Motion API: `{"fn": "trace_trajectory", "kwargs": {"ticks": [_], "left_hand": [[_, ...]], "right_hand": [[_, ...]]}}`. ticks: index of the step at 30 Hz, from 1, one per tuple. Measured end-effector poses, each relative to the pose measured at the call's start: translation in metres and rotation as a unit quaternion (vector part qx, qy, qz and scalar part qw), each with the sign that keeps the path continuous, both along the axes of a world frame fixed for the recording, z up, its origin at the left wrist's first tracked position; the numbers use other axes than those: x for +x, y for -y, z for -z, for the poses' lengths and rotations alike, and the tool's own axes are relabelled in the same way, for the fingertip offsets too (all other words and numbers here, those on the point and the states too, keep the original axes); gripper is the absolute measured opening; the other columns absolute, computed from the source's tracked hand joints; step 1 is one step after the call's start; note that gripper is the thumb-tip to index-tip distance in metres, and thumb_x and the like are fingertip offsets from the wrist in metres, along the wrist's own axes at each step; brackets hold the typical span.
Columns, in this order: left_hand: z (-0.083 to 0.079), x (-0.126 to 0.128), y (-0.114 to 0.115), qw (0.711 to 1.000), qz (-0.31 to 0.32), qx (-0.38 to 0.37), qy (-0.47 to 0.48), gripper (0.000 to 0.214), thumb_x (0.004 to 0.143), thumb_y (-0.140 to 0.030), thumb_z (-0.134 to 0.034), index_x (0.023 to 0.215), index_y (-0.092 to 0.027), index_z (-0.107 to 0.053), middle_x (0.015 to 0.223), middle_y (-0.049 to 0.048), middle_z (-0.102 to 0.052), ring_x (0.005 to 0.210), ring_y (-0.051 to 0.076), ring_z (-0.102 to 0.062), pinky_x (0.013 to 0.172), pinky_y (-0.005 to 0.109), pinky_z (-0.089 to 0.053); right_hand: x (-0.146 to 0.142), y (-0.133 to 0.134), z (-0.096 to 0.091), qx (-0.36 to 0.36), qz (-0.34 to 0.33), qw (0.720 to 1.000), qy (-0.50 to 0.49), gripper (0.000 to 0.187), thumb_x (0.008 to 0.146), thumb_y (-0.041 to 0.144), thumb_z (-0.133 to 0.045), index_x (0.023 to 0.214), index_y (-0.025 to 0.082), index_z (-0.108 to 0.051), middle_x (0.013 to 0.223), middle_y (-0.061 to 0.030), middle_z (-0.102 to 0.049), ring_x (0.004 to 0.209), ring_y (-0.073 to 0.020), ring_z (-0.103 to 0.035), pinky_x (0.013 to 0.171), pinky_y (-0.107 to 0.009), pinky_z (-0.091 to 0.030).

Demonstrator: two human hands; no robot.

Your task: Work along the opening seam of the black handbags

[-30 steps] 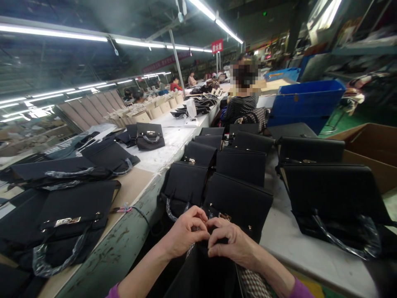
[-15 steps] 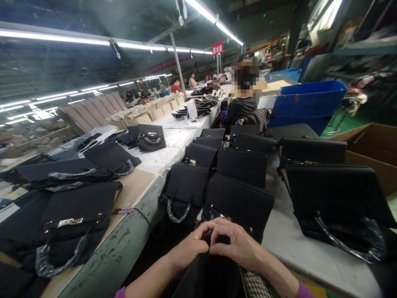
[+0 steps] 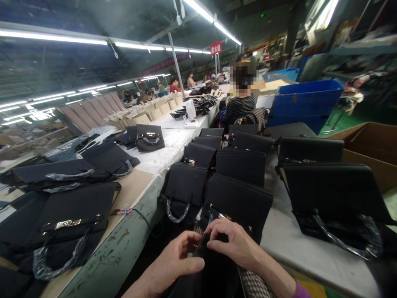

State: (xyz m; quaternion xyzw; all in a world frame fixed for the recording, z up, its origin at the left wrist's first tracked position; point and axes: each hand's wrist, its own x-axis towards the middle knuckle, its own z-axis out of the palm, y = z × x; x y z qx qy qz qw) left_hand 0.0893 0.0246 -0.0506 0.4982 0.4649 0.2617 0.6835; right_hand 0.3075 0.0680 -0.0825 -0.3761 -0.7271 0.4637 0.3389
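Observation:
At the bottom centre a black bag (image 3: 214, 273) lies in front of my body, only partly in view. My right hand (image 3: 232, 242) pinches its upper edge between thumb and fingers. Beside that edge, my left hand (image 3: 178, 263) has its thumb stretched out and its fingers loosely curled apart; whether the fingertips touch the bag is hard to see. Just beyond my hands leans a black handbag (image 3: 238, 203) with a gold clasp, partly covered by my right hand. Checked cloth (image 3: 252, 283) shows under my right forearm.
Several black handbags with plastic-wrapped handles lie on the left workbench (image 3: 124, 244) and on the white table (image 3: 297, 236) at right. Pink-handled snips (image 3: 125, 211) rest at the bench edge. A co-worker (image 3: 240, 107) sits ahead near blue bins (image 3: 305, 103). An open carton (image 3: 372, 136) stands right.
My hands, whose fingertips met over the bag's edge, have come apart. The left has drawn back and opened slightly leftward, while the right keeps pinching the edge, which now stands higher.

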Motion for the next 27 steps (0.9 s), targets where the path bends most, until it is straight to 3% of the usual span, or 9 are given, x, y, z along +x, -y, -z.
{"fn": "trace_trajectory", "kwargs": {"ticks": [3,6,14,27], "left_hand": [[-0.006,-0.004,0.005,0.996,-0.005,0.005,-0.086,0.034,0.074,-0.022,-0.073,0.106,-0.016,-0.065,0.097,0.0035,-0.069,0.092,0.02,-0.062,0.08,0.029,-0.045],[-0.009,-0.001,0.009,0.993,-0.02,0.008,-0.12,0.025,0.074,-0.017,-0.067,0.098,-0.015,-0.066,0.09,0.0026,-0.069,0.085,0.018,-0.062,0.075,0.027,-0.044],[-0.013,0.007,0.011,0.992,-0.049,0.011,-0.118,0.023,0.071,-0.014,-0.063,0.094,-0.013,-0.068,0.087,0.0041,-0.071,0.085,0.021,-0.064,0.076,0.03,-0.045],[-0.017,0.01,0.01,0.993,-0.047,-0.003,-0.105,0.027,0.072,-0.014,-0.064,0.098,-0.011,-0.069,0.089,0.0052,-0.072,0.084,0.02,-0.064,0.076,0.029,-0.045]], "right_hand": [[-0.005,0.002,0.0,0.0,0.022,1.0,0.006,0.014,0.076,0.015,-0.074,0.066,0.021,-0.067,0.095,0.0012,-0.072,0.089,-0.0174,-0.065,0.084,-0.029,-0.045],[-0.01,0.005,-0.001,0.0,0.048,0.999,0.015,0.014,0.075,0.015,-0.073,0.064,0.021,-0.066,0.092,0.0007,-0.072,0.088,-0.0178,-0.065,0.082,-0.029,-0.045],[-0.016,0.008,-0.007,-0.012,0.088,0.995,0.041,0.016,0.073,0.017,-0.074,0.06,0.02,-0.065,0.088,0.0015,-0.072,0.084,-0.0176,-0.065,0.079,-0.029,-0.045],[-0.01,0.006,-0.002,-0.032,0.068,0.997,0.014,0.018,0.073,0.016,-0.075,0.06,0.02,-0.064,0.086,0.0024,-0.072,0.083,-0.0164,-0.065,0.078,-0.027,-0.044]]}}
